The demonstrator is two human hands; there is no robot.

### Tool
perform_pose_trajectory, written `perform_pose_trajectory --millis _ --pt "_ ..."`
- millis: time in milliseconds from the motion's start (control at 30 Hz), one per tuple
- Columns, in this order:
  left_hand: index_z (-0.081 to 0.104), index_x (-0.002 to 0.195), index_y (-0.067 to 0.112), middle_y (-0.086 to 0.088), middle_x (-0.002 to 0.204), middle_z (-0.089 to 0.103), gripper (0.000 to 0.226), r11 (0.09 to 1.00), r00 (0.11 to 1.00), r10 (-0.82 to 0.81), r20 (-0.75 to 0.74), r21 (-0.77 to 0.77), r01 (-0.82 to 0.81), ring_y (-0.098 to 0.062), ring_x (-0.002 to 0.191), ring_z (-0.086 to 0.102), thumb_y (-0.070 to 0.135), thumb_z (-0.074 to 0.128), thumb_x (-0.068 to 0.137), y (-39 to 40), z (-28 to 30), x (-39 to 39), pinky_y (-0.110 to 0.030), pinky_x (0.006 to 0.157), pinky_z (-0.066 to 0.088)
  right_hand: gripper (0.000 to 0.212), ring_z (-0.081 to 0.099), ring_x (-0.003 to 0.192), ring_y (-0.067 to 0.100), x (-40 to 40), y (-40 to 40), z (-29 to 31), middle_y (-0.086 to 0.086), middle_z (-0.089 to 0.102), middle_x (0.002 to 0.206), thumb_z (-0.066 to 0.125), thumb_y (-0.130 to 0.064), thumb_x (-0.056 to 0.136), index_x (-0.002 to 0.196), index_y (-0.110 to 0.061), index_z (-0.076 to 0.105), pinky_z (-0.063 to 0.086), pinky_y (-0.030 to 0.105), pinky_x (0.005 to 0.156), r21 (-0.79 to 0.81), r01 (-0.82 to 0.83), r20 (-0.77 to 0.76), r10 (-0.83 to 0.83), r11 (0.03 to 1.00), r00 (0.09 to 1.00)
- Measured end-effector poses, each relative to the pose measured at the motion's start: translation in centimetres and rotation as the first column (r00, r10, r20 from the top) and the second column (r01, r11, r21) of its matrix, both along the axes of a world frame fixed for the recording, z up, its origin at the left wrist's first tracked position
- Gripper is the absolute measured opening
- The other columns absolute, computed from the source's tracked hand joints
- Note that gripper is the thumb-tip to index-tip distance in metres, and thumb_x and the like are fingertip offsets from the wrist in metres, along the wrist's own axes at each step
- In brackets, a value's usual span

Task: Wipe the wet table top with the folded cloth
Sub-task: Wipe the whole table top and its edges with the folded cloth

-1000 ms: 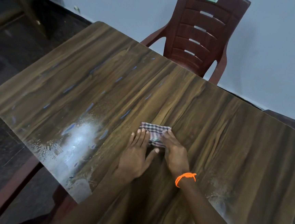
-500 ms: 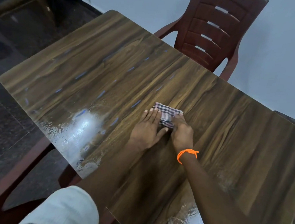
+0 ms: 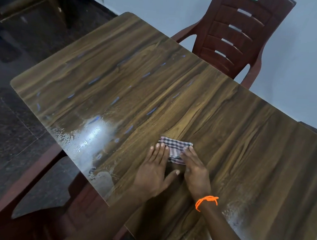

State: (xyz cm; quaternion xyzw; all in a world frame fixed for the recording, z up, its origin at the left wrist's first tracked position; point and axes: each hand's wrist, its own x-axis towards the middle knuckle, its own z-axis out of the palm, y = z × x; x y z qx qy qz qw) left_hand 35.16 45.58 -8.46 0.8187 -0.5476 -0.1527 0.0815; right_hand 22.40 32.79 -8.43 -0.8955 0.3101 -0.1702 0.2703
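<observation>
A small folded checked cloth (image 3: 174, 146) lies flat on the brown wood-grain table top (image 3: 247, 146), near the middle of its near half. My left hand (image 3: 154, 169) rests flat on the cloth's left part, fingers together, thumb out to the right. My right hand (image 3: 195, 171), with an orange thread on its wrist, presses the cloth's right part with its fingers. The near side of the cloth is hidden under both hands. Wet streaks and a shiny wet patch (image 3: 93, 133) lie to the left of the cloth.
A dark red plastic chair (image 3: 237, 36) stands at the table's far side against a pale wall. Another chair (image 3: 36, 210) of the same colour sits below the near left edge. More wet film (image 3: 235, 220) shows near the right forearm. Dark floor lies to the left.
The view has shifted and my legs have dropped out of sight. Both hands stay pressed on the cloth at about the same place on the table.
</observation>
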Motion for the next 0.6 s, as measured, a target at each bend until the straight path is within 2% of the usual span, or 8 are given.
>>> perform_pose_trajectory --millis 167,400,500,600 --pt "0.018 0.16 -0.001 -0.019 0.167 0.02 0.084 1.0 0.999 -0.016 0.036 0.007 0.016 -0.028 0.158 0.008 0.063 0.027 0.104 -3.9 0.6 2.7 -0.044 0.129 0.002 0.046 0.049 0.128 0.028 3.4 -2.4 0.1 0.018 0.062 0.126 0.055 0.022 0.074 0.114 0.001 0.067 0.036 0.031 0.107 -0.014 0.142 -0.019 -0.143 0.99 0.99" --pt "0.016 0.161 0.002 -0.017 0.169 0.015 0.082 0.999 0.998 0.052 0.021 0.001 -0.052 -0.024 0.158 0.005 0.061 0.025 0.105 -0.4 1.1 6.5 -0.042 0.129 0.001 0.048 0.048 0.129 0.03 7.6 0.5 -0.4 0.013 0.063 0.126 0.056 0.02 0.073 0.113 -0.004 0.067 0.037 0.034 0.107 -0.001 0.042 -0.007 -0.042 0.999 0.999" --pt "0.01 0.162 0.006 -0.013 0.17 0.008 0.085 0.994 0.994 0.107 -0.032 0.017 -0.106 -0.019 0.158 -0.005 0.067 0.019 0.104 3.2 0.7 5.6 -0.041 0.129 -0.002 0.048 0.043 0.134 0.027 7.1 3.6 -0.6 0.01 0.06 0.131 0.057 0.019 0.074 0.116 -0.004 0.066 0.041 0.036 0.106 0.023 -0.023 -0.008 0.023 0.999 1.0" --pt "0.013 0.162 0.006 -0.012 0.17 0.01 0.087 0.989 0.99 0.144 -0.002 -0.019 -0.144 -0.018 0.158 -0.004 0.07 0.02 0.103 6.7 0.0 3.5 -0.041 0.13 0.001 0.047 0.042 0.135 0.027 5.0 6.2 -0.7 0.01 0.059 0.133 0.061 0.019 0.074 0.116 -0.001 0.066 0.043 0.038 0.105 0.016 -0.096 0.002 0.096 0.995 0.995"
